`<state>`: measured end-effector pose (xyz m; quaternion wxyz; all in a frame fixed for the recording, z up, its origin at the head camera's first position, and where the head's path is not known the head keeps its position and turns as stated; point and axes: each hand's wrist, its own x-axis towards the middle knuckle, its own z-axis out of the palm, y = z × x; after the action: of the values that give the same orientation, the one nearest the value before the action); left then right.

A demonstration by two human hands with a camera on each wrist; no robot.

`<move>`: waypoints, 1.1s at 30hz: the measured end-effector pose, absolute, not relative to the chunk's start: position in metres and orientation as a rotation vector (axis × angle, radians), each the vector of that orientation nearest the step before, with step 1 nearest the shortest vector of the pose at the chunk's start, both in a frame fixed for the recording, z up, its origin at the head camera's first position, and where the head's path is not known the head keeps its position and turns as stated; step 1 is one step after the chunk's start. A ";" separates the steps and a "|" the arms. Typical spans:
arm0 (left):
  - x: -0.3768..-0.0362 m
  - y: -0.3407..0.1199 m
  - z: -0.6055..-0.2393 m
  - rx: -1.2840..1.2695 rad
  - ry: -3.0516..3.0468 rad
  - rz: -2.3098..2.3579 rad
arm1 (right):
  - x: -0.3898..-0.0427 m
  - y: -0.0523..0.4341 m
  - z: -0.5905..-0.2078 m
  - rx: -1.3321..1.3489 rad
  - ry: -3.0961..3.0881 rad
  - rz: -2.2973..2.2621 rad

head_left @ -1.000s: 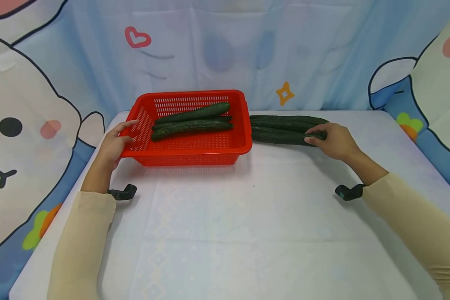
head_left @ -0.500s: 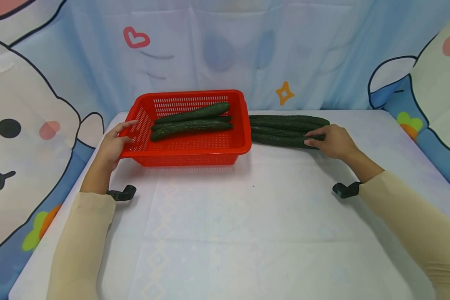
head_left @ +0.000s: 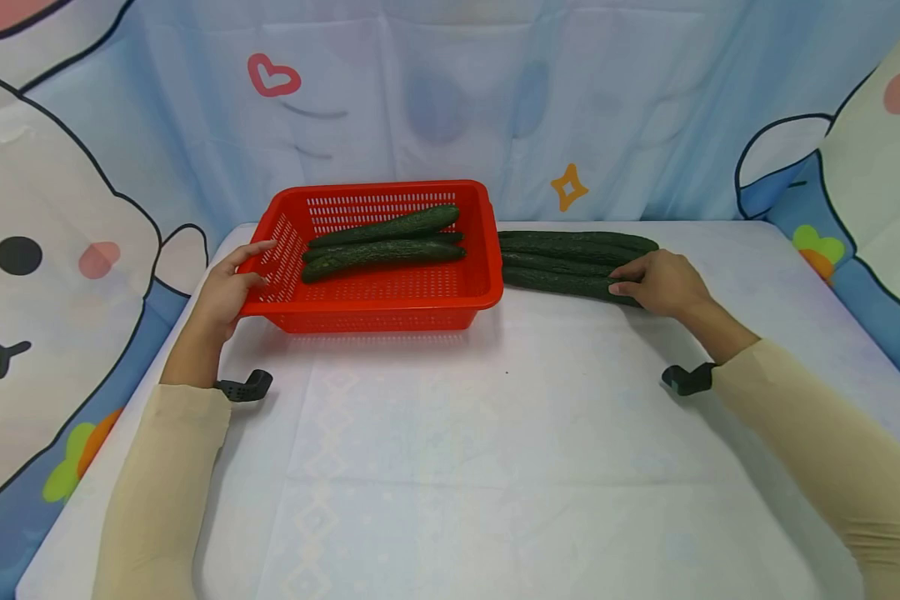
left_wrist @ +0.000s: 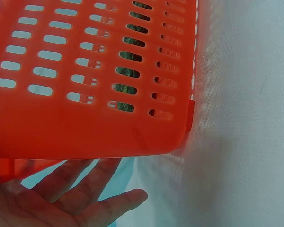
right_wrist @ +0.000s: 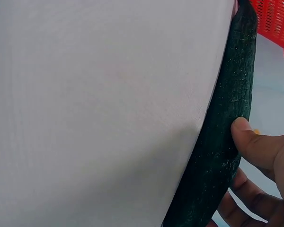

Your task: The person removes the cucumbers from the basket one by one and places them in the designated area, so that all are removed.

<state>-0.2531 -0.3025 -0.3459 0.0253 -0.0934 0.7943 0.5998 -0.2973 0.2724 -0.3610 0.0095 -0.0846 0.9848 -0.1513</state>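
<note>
A red perforated plastic basket [head_left: 360,320] stands toward the back of the table with several cucumbers [head_left: 386,257] lying inside. My left hand [head_left: 225,292] grips its left end, thumb over the rim; the left wrist view shows fingers beneath the rim [left_wrist: 85,142]. Right of the basket, several more cucumbers [head_left: 570,242] lie side by side on the cloth. My right hand [head_left: 663,283] pinches the right end of the nearest cucumber [head_left: 555,282]. In the right wrist view the thumb [right_wrist: 248,137] presses one side of that cucumber [right_wrist: 227,104] and the other fingers curl behind it.
A white cloth [head_left: 450,433] covers the table. Behind it hangs a blue curtain [head_left: 465,100] with cartoon prints. Each wrist wears a small black camera, the left one [head_left: 247,386] and the right one [head_left: 688,380] both above the cloth.
My right hand has drawn the right end of the nearest cucumber slightly toward me, opening its angle from the others. The left hand and basket have stayed put.
</note>
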 end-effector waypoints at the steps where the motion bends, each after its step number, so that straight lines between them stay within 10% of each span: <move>1: -0.253 -0.302 -0.346 -0.284 2.457 1.857 | -0.297 0.272 -0.361 -0.265 3.083 -0.474; 18: -0.254 -0.301 -0.347 -0.316 2.427 1.891 | -0.298 0.234 -0.291 -0.307 3.197 -0.578; 33: -0.254 -0.302 -0.346 -0.290 2.422 1.918 | -0.312 0.111 -0.298 -1.053 3.019 -0.707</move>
<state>-0.2536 -0.3023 -0.3458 0.0193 -0.0935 0.7803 0.6181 -0.3121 0.1109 -0.2977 -0.0666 -0.3209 0.9199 -0.2153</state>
